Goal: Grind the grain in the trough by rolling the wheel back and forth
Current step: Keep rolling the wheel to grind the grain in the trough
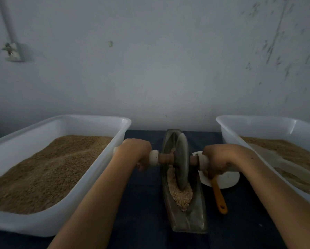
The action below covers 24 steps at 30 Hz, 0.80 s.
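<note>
On the dark bench (143, 194) at lower centre, we clench both hands, left (135, 152) and right (216, 159), on the wheel (182, 159) axle; tilting could spill grain (181, 194) over the trough (195, 212).

Two white tubs (103, 153) (228, 133) of grain are counted. One trough (195, 218), one wheel (183, 159), one plate (228, 178) and two hands (134, 152) (217, 159) are seen.

Left tub (89, 121): cut off by frame's left edge. Right tub (254, 121): cut off at right edge; both forearms run out at bottom edge. Axle ends hidden inside left hand (135, 153) and right hand (218, 159). Wheel (183, 159) lower rim buried in grain (181, 194). White dish (226, 178), centre-right: partly behind right hand. Orange handle (219, 198): head end hidden under same hand, tool type n/a. Wall fitting (13, 52), upper left: too blurred to ID
</note>
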Motion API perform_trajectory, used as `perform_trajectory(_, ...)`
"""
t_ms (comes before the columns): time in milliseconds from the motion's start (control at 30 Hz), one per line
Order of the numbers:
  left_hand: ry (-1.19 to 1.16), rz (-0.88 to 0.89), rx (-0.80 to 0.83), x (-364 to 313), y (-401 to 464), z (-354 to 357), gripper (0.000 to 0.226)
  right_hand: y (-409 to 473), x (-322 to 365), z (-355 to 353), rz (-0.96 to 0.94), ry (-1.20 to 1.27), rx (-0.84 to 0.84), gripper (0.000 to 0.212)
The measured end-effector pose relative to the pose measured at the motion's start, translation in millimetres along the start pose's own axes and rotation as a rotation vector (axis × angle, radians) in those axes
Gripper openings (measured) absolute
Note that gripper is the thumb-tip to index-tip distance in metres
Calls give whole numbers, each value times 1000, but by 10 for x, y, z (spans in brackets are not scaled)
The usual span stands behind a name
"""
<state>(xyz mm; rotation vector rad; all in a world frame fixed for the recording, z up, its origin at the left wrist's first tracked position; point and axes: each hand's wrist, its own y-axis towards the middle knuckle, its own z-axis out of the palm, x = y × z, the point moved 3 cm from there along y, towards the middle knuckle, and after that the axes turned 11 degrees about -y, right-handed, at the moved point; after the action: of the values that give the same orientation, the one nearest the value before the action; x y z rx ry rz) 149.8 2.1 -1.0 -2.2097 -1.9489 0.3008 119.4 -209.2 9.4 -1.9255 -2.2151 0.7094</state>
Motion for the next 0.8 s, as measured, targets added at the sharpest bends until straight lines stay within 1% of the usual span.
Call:
perform_trajectory(33, -31, 4, 38, 8, -2, 5, 16, -13, 12, 1, 5, -4, 3, 28)
perform_trajectory(100, -92, 20, 118, 25, -2, 32, 15, -20, 29, -19, 14, -52, -57, 30)
perform_trajectory(167, -119, 36, 156, 47, 10, 65, 16, -11, 59, -49, 14, -111, -123, 24)
perform_trajectory(200, -130, 47, 145, 58, 19, 72, 15, -6, 68, -62, 18, -121, -157, 19)
perform_trajectory(267, -160, 77, 72, 83, 45, 71, 22, 15, 74, -83, 33, -129, -239, 10)
perform_trajectory(333, -173, 122, -58, 108, 84, 65, 35, 38, 68, -82, 53, -129, -353, 9)
perform_trajectory(367, -168, 152, -140, 114, 103, 63, 36, 61, 63, -73, 65, -129, -421, 8)
perform_trajectory(433, -144, 198, -303, 112, 126, 59, 32, 107, 49, -51, 85, -112, -545, 9)
perform_trajectory(500, -124, 224, -420, 107, 139, 59, 30, 139, 43, -33, 95, -85, -618, 9)
perform_trajectory(567, -106, 252, -484, 95, 139, 60, 30, 152, 41, -20, 98, -70, -635, 5)
perform_trajectory(667, -73, 308, -547, 73, 110, 52, 29, 159, 27, 7, 104, -55, -596, 6)
perform_trajectory(733, -54, 332, -518, 33, 90, 41, 28, 145, 25, 6, 96, -56, -538, 9)
perform_trajectory(800, -32, 327, -416, -13, 81, 22, 28, 103, 33, -15, 79, -79, -423, 11)
